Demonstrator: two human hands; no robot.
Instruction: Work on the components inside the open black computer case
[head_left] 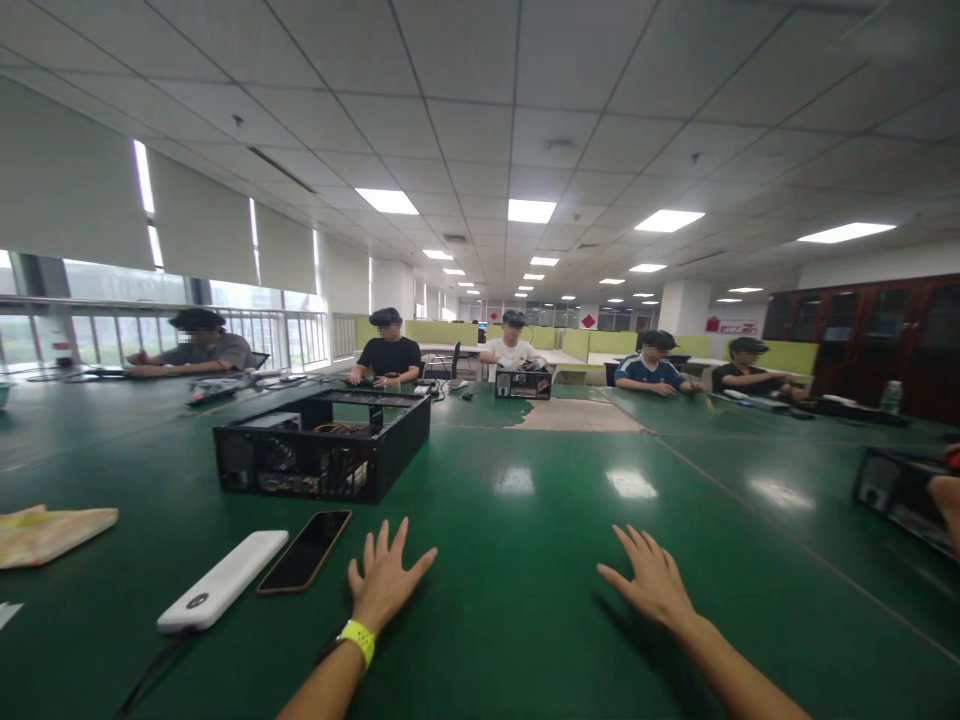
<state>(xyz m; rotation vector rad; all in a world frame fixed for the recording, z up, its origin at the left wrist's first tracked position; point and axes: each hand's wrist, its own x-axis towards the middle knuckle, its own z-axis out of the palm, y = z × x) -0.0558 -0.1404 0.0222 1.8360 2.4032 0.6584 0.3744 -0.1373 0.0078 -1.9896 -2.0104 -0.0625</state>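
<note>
My left hand (386, 575), with a yellow-green band at the wrist, is held over the green table (510, 620) with its fingers spread and nothing in it. Just left of it lies a dark-screened smartphone (306, 552), and beyond that a white power bank (225, 582) with a black cable at its near end. Farther right, my right hand (651, 580) is also spread and holds nothing; a shadow shows under it. Ahead of my left hand stands a black computer case (322, 455) with its top off, showing a fan and wires inside.
Several people in dark caps sit around the far side, one behind another computer case (523, 385). At the right edge is a third case (907, 500) with part of a person's hand beside it. A plastic packet (56, 535) lies far left. A bottle (891, 397) stands back right.
</note>
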